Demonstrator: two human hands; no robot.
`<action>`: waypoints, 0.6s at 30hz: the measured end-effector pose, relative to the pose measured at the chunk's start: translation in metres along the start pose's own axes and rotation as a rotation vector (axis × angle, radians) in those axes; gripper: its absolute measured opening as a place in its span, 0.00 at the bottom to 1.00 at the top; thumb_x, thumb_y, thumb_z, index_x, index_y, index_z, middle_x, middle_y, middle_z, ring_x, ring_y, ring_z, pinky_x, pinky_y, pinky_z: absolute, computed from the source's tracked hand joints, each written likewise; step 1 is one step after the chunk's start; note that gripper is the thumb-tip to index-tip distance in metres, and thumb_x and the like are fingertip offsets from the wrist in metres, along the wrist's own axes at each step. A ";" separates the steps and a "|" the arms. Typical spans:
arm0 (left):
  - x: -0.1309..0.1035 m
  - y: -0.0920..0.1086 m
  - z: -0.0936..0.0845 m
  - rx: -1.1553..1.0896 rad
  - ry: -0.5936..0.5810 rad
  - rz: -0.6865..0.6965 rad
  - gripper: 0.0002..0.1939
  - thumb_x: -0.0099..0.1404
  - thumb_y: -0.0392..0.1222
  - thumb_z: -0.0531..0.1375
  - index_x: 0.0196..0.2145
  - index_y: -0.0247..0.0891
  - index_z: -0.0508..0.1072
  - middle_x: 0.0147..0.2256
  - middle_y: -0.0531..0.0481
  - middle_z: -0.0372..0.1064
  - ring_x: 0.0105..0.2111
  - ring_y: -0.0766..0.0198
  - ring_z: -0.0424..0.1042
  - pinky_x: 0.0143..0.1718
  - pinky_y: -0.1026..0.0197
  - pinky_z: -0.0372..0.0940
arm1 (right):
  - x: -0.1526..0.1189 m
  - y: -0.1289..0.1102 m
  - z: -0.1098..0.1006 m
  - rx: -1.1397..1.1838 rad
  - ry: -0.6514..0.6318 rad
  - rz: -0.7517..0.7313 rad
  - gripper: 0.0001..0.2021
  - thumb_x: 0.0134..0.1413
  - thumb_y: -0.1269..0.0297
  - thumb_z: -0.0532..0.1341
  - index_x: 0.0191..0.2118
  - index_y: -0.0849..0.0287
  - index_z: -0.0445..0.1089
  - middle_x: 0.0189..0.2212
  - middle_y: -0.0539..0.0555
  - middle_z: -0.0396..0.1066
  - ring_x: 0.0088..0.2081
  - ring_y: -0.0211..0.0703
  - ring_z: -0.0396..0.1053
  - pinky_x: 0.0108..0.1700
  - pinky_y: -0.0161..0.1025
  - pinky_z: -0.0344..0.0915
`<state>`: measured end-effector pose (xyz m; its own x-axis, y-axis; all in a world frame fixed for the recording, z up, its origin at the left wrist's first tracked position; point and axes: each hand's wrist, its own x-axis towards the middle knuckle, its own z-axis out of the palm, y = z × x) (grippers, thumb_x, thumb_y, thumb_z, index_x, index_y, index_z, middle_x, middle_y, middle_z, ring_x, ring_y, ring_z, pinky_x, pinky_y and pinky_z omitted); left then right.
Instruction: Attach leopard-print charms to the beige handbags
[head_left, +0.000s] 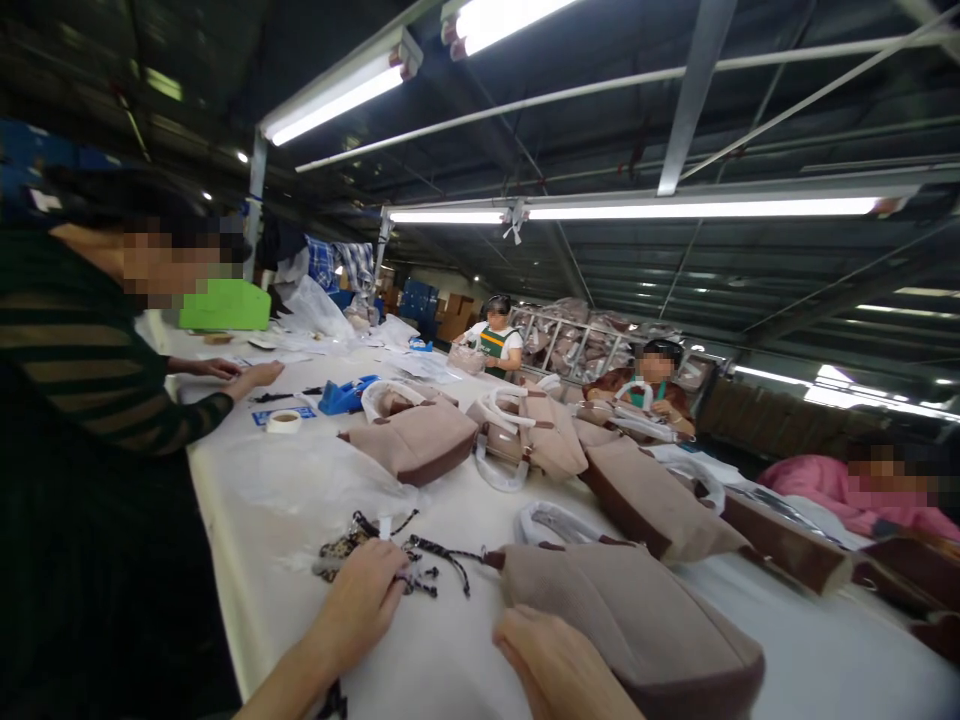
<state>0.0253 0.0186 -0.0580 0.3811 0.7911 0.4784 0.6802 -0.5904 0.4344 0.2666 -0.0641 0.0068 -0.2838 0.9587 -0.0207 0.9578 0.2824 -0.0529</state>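
My left hand (367,590) is closed over a small pile of black cords with knotted ends (442,558) and brown patterned pieces (337,552) on the table. Its fingertips are partly hidden among them. My right hand (551,650) has its fingers curled beside the near side of a beige handbag (615,610) with a dark brown base. What the right hand's fingers hold, if anything, is out of sight. The bag lies on its side, its handles (562,520) wrapped in white film.
More beige handbags (412,440) lie across the white table (277,500). A tape roll (284,421), a blue tape dispenser (346,395) and a green box (225,304) are at the left. A co-worker in stripes (82,380) leans in there; other people work along the far side.
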 end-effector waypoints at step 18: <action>-0.003 -0.015 0.016 -0.058 0.055 -0.075 0.13 0.56 0.26 0.50 0.29 0.39 0.70 0.33 0.45 0.70 0.39 0.54 0.67 0.45 0.52 0.63 | 0.077 0.007 0.003 0.465 0.255 0.158 0.11 0.55 0.78 0.49 0.32 0.57 0.63 0.30 0.54 0.71 0.35 0.45 0.70 0.36 0.36 0.61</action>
<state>0.0240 0.0277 -0.0784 0.2945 0.8244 0.4833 0.6676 -0.5394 0.5132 0.2511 0.0118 0.0017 -0.0632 0.9825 0.1750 0.8509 0.1447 -0.5051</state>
